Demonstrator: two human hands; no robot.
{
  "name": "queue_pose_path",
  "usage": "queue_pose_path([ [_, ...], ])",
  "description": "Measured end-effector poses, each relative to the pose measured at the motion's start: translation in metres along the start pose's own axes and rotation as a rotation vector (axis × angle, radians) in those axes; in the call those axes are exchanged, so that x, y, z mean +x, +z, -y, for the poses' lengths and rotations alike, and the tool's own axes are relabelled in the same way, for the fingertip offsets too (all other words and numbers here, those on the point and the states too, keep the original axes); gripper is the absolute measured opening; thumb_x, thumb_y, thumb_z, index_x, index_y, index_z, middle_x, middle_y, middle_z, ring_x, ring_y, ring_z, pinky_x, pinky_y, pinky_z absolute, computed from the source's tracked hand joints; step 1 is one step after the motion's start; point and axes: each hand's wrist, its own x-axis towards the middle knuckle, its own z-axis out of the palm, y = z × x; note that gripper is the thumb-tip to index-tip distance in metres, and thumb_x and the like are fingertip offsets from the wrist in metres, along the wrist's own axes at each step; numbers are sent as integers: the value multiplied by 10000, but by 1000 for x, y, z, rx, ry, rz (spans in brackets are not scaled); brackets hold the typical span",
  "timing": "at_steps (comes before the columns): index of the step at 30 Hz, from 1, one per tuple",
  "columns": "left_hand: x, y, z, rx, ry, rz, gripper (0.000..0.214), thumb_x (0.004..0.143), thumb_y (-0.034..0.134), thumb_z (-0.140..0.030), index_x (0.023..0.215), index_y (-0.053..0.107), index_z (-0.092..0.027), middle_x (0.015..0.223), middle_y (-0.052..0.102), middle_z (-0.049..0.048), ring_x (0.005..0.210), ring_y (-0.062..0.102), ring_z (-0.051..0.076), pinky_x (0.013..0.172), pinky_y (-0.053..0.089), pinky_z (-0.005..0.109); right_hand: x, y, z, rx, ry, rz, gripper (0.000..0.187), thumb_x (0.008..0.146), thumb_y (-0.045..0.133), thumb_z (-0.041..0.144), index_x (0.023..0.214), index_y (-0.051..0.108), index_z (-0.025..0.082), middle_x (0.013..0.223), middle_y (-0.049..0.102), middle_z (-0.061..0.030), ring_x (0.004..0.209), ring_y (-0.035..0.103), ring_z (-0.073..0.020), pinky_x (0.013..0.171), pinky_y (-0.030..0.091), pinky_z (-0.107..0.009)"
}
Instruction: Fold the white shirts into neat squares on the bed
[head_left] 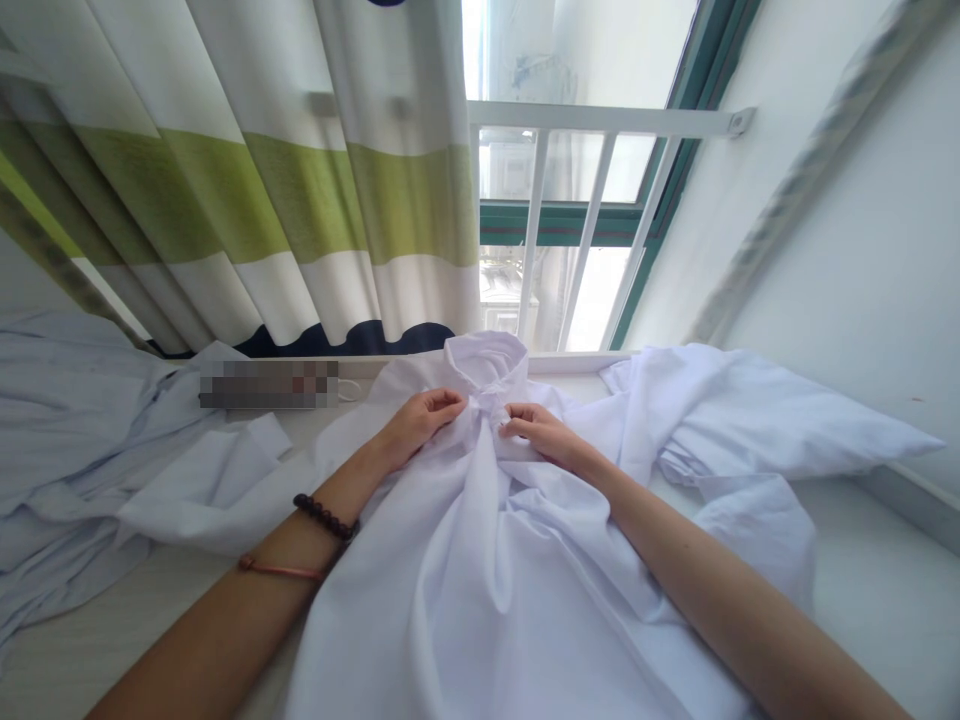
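A white shirt (480, 560) lies spread on a pale surface in front of me, its collar (486, 362) pointing toward the window. My left hand (420, 422) pinches the shirt's front edge just below the collar, fingers curled on the cloth. My right hand (541, 430) pinches the opposite front edge a few centimetres away. Both hands meet at the top of the placket. A dark bead bracelet (325, 517) and a thin red cord (279, 570) sit on my left wrist.
A pale blue garment (67, 420) lies crumpled at the left. More white cloth (750, 420) is piled at the right by the wall. A striped green and white curtain (247, 190) hangs behind, beside a barred window (577, 230).
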Motion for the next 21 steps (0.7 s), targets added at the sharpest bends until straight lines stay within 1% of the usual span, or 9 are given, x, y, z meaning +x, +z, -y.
queue_pose_path([
  [2,1,1,0,-75,26,-84,366,795,538,-516,907,543,-167,767,583,0,654,526,118,615,439,227,3,2,-2,-50,-44,-47,157,597,648,241,617,506,176,559,489,70,528,408,-77,521,273,-222],
  [3,2,3,0,-98,39,-100,372,799,529,-521,913,535,-167,772,581,2,660,527,118,629,445,232,4,3,-3,-85,-54,-60,152,596,648,243,611,514,173,554,486,68,527,399,-75,520,262,-225],
  [5,1,7,1,-97,56,-68,362,781,576,-504,885,555,-158,763,589,4,663,529,121,638,447,235,4,4,-2,-133,-60,-75,145,594,644,252,601,525,168,547,482,66,528,389,-75,522,256,-232],
  [8,0,16,6,1,76,57,306,720,700,-422,784,616,-135,723,606,5,668,530,125,630,425,226,3,5,1,-135,-59,-96,137,601,625,255,596,518,170,555,469,68,543,395,-79,535,268,-236],
  [10,0,21,11,68,88,98,278,723,712,-397,758,635,-132,694,596,-6,659,519,119,615,406,220,1,6,3,-130,-63,-112,145,608,622,250,589,501,172,559,455,70,551,399,-80,543,275,-236],
  [12,0,23,14,99,94,93,272,749,688,-405,766,630,-139,667,571,-25,629,502,108,585,386,214,0,6,4,-134,-73,-110,172,614,648,263,599,503,172,567,462,68,558,407,-82,551,288,-236],
  [15,1,22,17,141,93,70,285,761,667,-424,769,609,-146,662,568,-33,617,514,109,571,388,213,-1,4,3,-141,-113,-92,237,619,705,330,639,535,166,600,501,53,582,432,-93,567,311,-242],
  [18,2,20,18,153,75,23,289,759,662,-426,779,610,-142,708,614,-10,661,565,128,616,431,225,0,3,-1,-178,-160,-78,289,621,730,385,651,544,165,607,493,48,586,421,-94,562,309,-246],
  [21,2,19,20,101,76,14,263,739,688,-385,814,608,-146,765,648,4,710,601,136,672,462,232,1,5,-2,-260,-189,-96,279,627,719,372,627,528,170,584,455,59,570,391,-87,553,302,-246],
])
